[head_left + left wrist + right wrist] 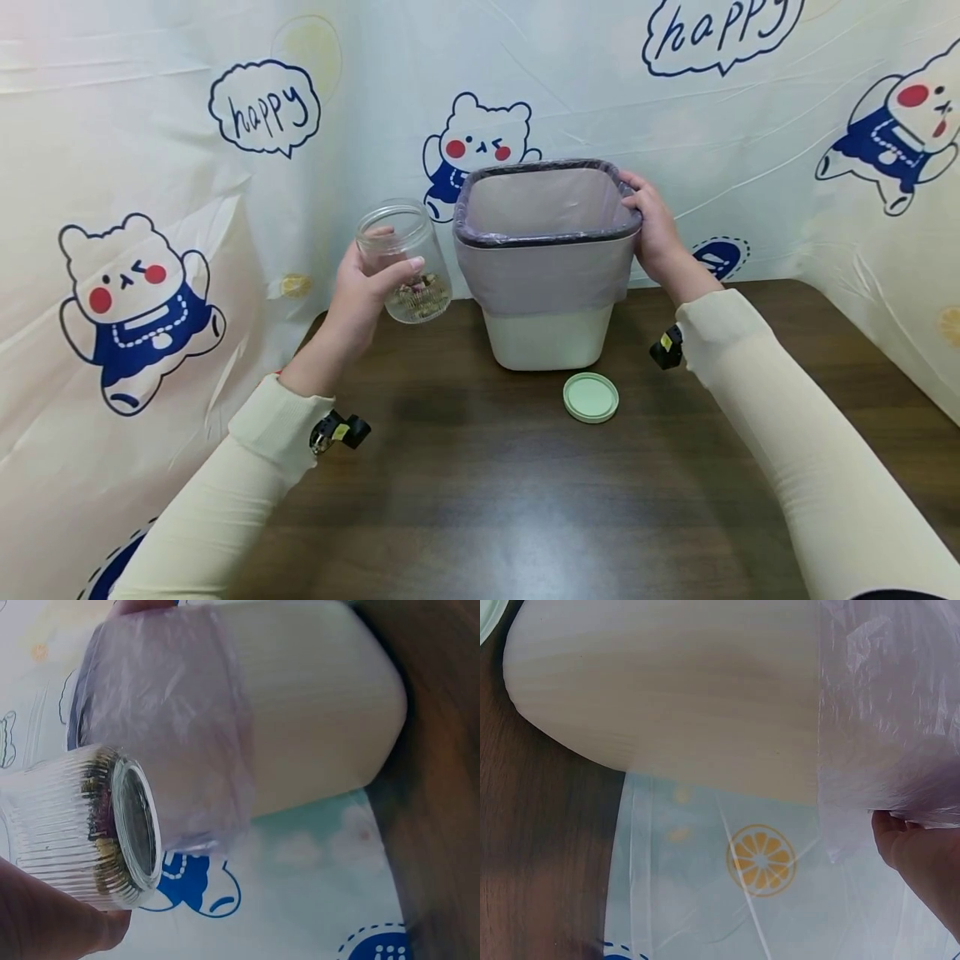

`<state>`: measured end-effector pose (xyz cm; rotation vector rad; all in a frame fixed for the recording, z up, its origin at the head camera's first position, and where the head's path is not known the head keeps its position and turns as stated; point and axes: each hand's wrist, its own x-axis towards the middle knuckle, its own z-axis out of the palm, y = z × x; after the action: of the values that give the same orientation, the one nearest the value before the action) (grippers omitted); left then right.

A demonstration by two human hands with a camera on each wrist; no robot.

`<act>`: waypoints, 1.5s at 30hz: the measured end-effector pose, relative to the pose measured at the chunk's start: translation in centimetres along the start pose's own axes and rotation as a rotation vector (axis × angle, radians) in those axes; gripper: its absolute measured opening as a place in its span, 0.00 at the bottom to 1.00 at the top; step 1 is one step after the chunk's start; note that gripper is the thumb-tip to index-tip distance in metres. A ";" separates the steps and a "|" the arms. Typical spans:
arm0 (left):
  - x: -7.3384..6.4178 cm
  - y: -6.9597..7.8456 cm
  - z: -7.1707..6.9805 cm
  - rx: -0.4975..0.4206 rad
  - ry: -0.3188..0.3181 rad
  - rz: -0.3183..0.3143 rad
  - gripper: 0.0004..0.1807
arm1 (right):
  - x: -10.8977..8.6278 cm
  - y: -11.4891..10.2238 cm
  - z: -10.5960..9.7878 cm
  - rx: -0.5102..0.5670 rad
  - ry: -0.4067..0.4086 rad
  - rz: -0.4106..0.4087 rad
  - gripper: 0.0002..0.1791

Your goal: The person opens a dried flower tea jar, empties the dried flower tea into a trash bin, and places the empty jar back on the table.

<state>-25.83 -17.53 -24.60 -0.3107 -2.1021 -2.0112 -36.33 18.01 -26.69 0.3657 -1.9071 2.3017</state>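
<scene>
My left hand grips a clear ribbed glass jar by its side, thumb across the front. The jar has no lid on it and leans slightly, its mouth up. Dried bits in yellow-green and dark pink lie at its bottom, which shows in the left wrist view. Just right of the jar stands a pale trash bin, lined with a translucent purplish bag folded down over the outside. My right hand holds the bin's right rim through the bag, fingertips over the edge.
A round light-green lid lies on the dark wooden table, in front of the bin. Behind the table hangs a printed curtain with cartoon bears, close to the back of the bin.
</scene>
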 end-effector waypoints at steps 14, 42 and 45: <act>2.7 1.7 -0.6 0.093 0.079 0.004 0.40 | -0.1 -0.2 0.1 -0.009 -0.005 0.002 0.31; 7.4 3.9 1.6 0.526 0.135 0.013 0.47 | -0.1 0.0 0.0 -0.041 0.004 -0.004 0.31; 7.8 3.9 2.0 0.586 0.135 0.038 0.47 | -0.1 0.1 0.0 -0.039 0.008 -0.007 0.31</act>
<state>-32.15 -15.33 -18.60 -0.1058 -2.4414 -1.2671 -36.28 18.02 -26.82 0.3569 -1.9407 2.2550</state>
